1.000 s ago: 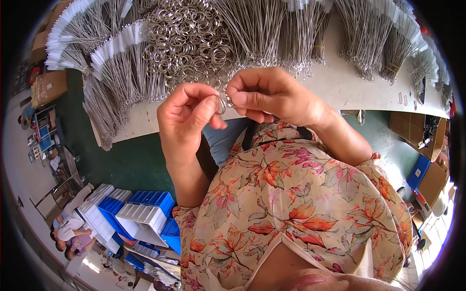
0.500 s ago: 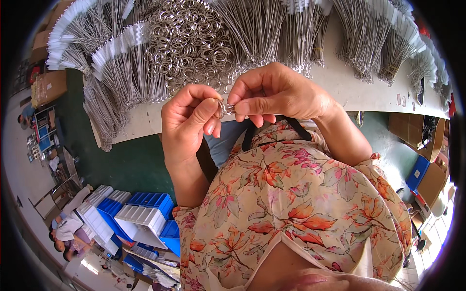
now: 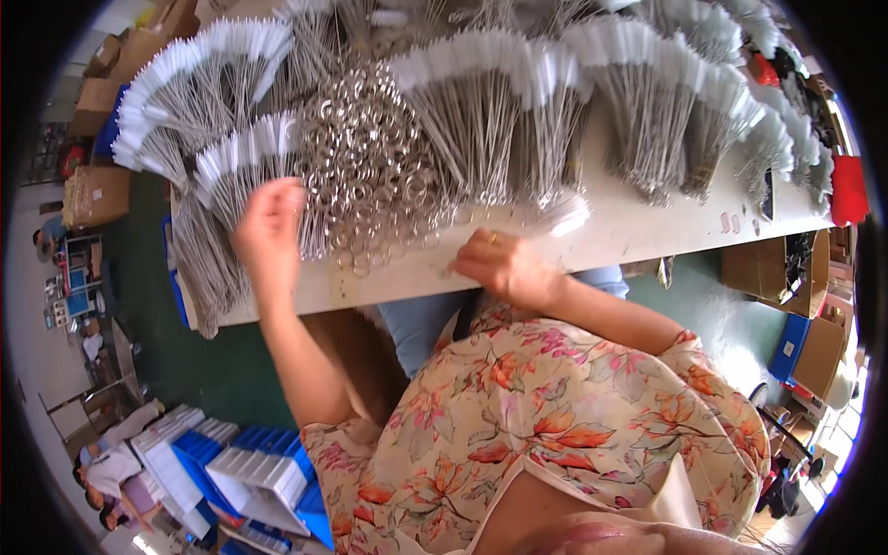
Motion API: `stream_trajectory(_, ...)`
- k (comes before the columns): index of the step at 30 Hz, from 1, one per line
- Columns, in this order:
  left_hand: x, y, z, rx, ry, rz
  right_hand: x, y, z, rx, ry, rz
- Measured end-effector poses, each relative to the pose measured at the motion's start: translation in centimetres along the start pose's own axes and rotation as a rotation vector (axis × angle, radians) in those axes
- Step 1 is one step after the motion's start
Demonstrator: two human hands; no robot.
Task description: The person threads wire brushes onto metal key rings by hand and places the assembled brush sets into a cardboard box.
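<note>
My left hand [image 3: 270, 236] is raised over the near end of a bundle of thin wire brushes [image 3: 245, 153] with white bristle tips. Its fingers are smeared by motion, so whether it holds anything is unclear. My right hand [image 3: 507, 266] is low at the table's near edge, fingers bent and drawn together, a ring on one finger; its fingertips are mostly hidden. Just beyond it is a blurred white bristly piece [image 3: 566, 215] on the table. Between the brush bundles lies a large heap of shiny metal split rings [image 3: 365, 153], with several loose ones on its near side.
More wire brush bundles [image 3: 647, 120] line the pale table [image 3: 638, 217]. A red object [image 3: 847, 190] hangs at its right end. Cardboard boxes [image 3: 782, 268] stand at right, blue and white plastic bins [image 3: 250, 472] at lower left. Other people [image 3: 116, 472] sit far left.
My hands have parted from the metal ring and wire loops they held together. The left went left to the brushes; the right dropped near the table edge. The view has shifted.
</note>
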State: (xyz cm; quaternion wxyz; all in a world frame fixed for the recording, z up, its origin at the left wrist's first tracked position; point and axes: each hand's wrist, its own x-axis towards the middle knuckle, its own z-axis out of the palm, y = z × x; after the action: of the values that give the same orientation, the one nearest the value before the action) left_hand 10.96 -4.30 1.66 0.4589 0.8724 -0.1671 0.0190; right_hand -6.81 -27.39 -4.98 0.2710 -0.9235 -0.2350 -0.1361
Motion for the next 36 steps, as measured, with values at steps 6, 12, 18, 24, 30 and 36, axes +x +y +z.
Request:
stream_trajectory(6,5.0,-6.9,-1.8,0.766,0.087,-0.015,0.2,-0.1,-0.8,0.078,0.195,-0.182)
stream_trajectory(12,5.0,-7.7,-4.1,0.785,0.035,-0.098,2.9,6.6,-8.4,-0.075,0.46,0.509)
stream_trajectory(18,5.0,-4.6,-2.2,0.193,0.263,0.098,2.5,9.5,-9.4,0.069,0.377,0.852)
stream_trajectory(24,4.8,-3.4,-7.9,-0.485,0.568,-0.006,3.2,10.0,-9.6,0.065,0.294,0.888)
stream_trajectory(30,5.3,-15.7,-14.4,0.614,0.058,-0.523,3.6,10.4,-11.1,0.453,0.543,0.851)
stream_trajectory(36,3.4,-21.6,-15.9,0.353,0.121,-0.154,2.2,11.7,-19.7,0.715,1.097,0.539)
